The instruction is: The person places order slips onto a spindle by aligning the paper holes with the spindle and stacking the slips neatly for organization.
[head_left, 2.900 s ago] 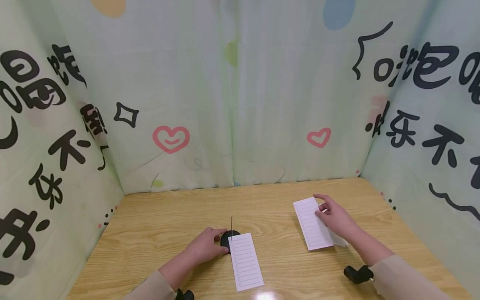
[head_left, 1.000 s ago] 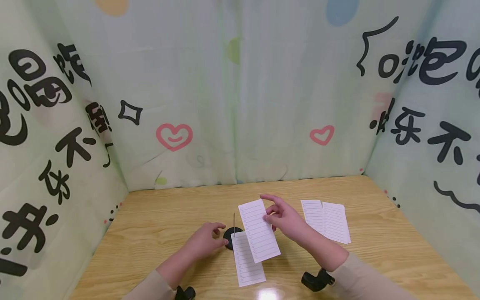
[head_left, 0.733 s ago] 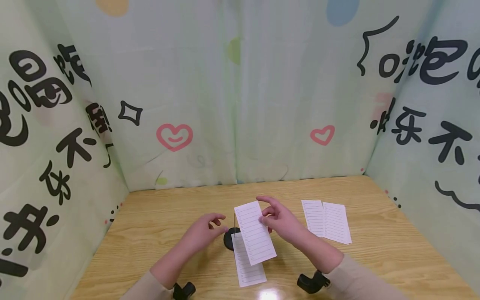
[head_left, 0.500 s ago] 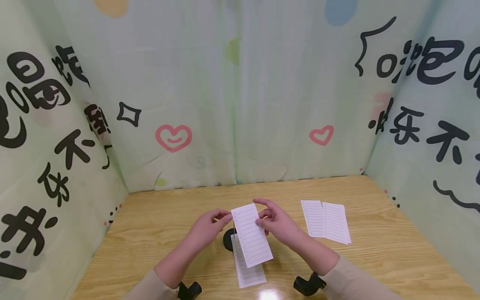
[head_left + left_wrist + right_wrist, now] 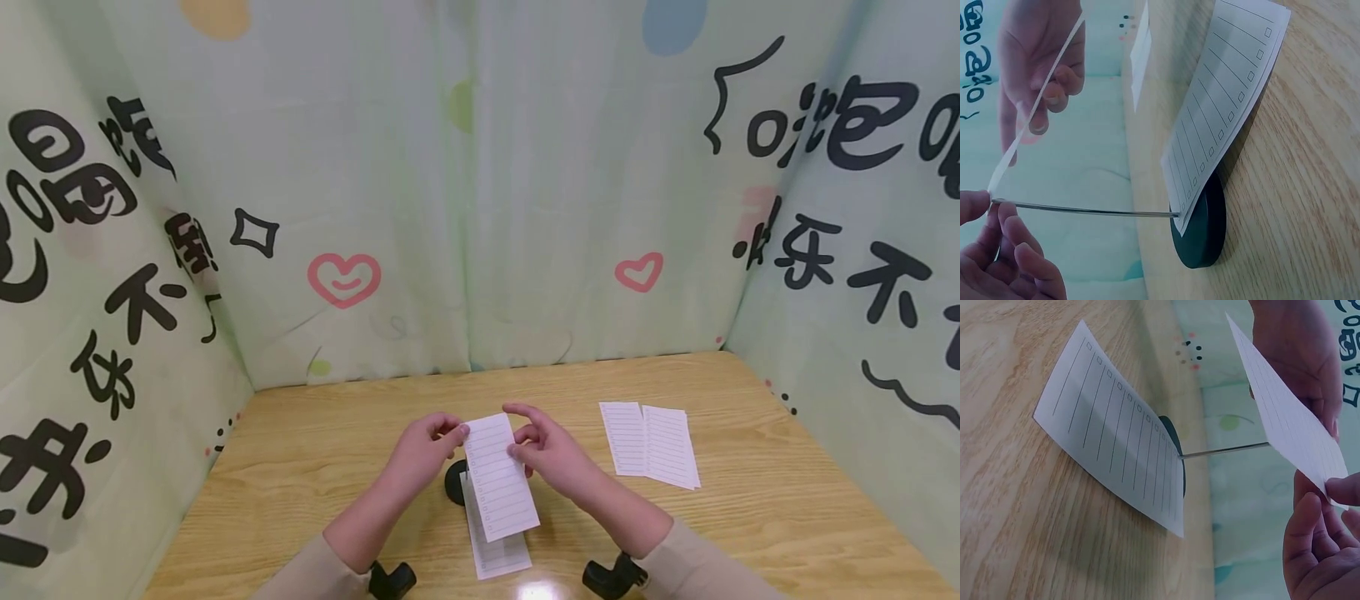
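My left hand (image 5: 422, 450) pinches the upper left corner of a lined checklist slip (image 5: 501, 483), while my right hand (image 5: 553, 454) pinches its right edge. The slip is held tilted above the table. Under its corner, right by my left fingertips, is the tip of a thin metal paper spike (image 5: 1085, 210), which stands upright on a round black base (image 5: 1210, 231). Lower down, a stack of similar slips (image 5: 1216, 100) is pierced on the rod close to the base, slanting out toward me. In the head view the held slip hides most of the rod and the stack's upper part.
Two groups of lined slips (image 5: 622, 437) lie side by side, slightly overlapping, at the right of the wooden table (image 5: 330, 425). A printed curtain (image 5: 525, 183) closes off the back and both sides. Black wrist cameras (image 5: 613, 575) sit near each sleeve.
My right hand has brought the slip from the right pile over the spike and lowered it slightly. My left hand has left the base, risen, and taken hold of the slip's corner.
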Tool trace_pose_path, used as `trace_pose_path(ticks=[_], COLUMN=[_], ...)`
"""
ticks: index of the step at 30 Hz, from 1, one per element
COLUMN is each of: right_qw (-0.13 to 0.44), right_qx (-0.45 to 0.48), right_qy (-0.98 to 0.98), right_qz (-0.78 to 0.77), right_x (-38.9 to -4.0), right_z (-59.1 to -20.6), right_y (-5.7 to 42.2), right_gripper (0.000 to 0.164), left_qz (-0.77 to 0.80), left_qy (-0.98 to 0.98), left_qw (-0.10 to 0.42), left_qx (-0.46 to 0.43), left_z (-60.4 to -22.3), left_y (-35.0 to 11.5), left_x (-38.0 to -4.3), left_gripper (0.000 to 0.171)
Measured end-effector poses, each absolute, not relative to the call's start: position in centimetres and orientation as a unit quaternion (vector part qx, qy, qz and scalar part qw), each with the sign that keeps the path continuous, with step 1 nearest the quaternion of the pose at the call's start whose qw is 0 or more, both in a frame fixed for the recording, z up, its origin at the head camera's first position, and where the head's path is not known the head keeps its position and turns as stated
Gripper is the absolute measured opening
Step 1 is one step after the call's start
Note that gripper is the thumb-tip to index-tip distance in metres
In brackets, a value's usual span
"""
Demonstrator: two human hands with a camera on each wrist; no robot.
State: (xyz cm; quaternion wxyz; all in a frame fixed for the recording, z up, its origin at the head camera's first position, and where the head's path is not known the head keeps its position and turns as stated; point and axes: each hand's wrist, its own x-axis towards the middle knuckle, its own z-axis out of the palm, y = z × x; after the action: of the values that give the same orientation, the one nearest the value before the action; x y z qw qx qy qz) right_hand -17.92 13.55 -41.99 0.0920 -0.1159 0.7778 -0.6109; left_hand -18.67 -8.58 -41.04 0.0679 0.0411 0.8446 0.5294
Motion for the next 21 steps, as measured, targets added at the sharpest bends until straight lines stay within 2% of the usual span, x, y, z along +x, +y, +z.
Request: trace_pose_path(ticks=[11, 21], right_qw=[0.09, 0.091], right_qx=[-0.123, -0.117], right_qy=[0.776, 0.779], right_qz=[-0.612, -0.61], right_x=[-17.83, -17.73], right_z=[-42.24, -42.17], right_y=[13.68, 13.38], right_gripper=[0.056, 0.056], left_qz=[0.543, 0.591], left_qy=[0.836, 0.8], left_qw=[0.073, 0.097], left_qx=[0.04, 0.026], left_z=[-40.76, -41.21], left_y=[-8.36, -8.59], left_x=[-18.84, -18.95], left_gripper=[0.021, 0.025])
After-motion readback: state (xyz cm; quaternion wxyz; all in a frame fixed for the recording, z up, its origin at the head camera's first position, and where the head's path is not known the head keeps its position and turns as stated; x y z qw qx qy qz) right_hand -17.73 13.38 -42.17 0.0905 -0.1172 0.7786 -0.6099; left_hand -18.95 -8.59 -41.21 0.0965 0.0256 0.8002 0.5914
